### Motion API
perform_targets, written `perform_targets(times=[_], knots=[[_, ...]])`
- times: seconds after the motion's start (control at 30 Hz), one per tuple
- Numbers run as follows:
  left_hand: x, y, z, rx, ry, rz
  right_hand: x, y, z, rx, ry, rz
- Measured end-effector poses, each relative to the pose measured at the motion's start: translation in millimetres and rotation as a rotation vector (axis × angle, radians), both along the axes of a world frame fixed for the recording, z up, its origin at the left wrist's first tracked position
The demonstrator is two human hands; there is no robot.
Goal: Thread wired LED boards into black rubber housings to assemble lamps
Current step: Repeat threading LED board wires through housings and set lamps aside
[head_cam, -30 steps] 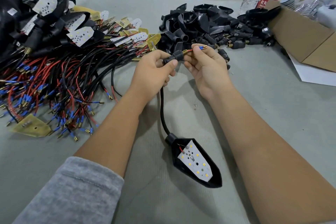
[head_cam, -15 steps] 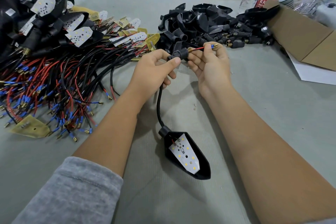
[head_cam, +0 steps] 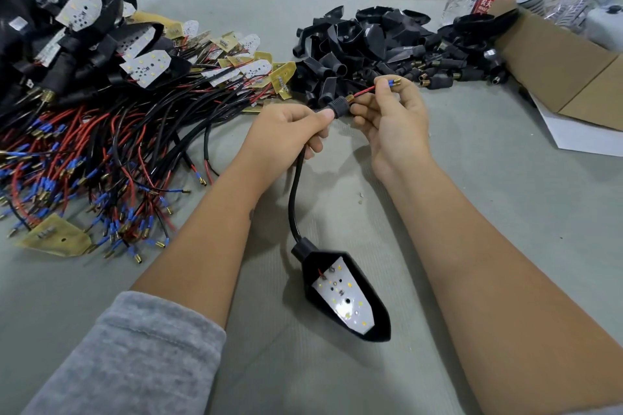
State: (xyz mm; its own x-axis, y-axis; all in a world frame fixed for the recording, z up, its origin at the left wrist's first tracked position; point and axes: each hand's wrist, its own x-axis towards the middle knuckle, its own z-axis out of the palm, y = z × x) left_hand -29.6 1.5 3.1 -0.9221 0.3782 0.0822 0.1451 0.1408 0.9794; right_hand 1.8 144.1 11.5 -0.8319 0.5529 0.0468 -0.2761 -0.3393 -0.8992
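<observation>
Pulling the red wire [head_cam: 365,90] through the black end cap [head_cam: 338,107], your right hand [head_cam: 394,125] pinches its blue terminal while your left hand [head_cam: 286,135] grips the cap; the LED housing [head_cam: 344,293] lies mid-desk. Next, likely draw the lead fully through and seat the cap.
</observation>
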Motion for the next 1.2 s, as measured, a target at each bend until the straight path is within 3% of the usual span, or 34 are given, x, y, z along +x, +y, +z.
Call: perform_targets(times=[0.33, 0.6, 0.87, 1.0, 1.2], knots=[[1.6, -0.9, 3.7, -0.022, -0.027, -0.023, 0.9, 2.5, -1.7, 0.066, -0.018, 0.052], [3.6, -0.8, -0.9, -0.067, 0.108, -0.113, 0.9, 1.4, -1.4, -0.057, 0.036, -0.004], [3.5, 1.7, -4.7, -0.082, 0.204, -0.004, -0.2, 4.5, -1.4, -0.2, 0.066, -0.02], [3.9, 1.7, -3.0, -0.004, 0.126, 0.01, -2.4, 5.7, -3.0, -0.23, 0.06, -0.046], [-0.2, 0.0, -2.9, -0.095, 0.073, 0.034, -5.8, 6.2, -4.2, -0.22, 0.057, -0.074]])
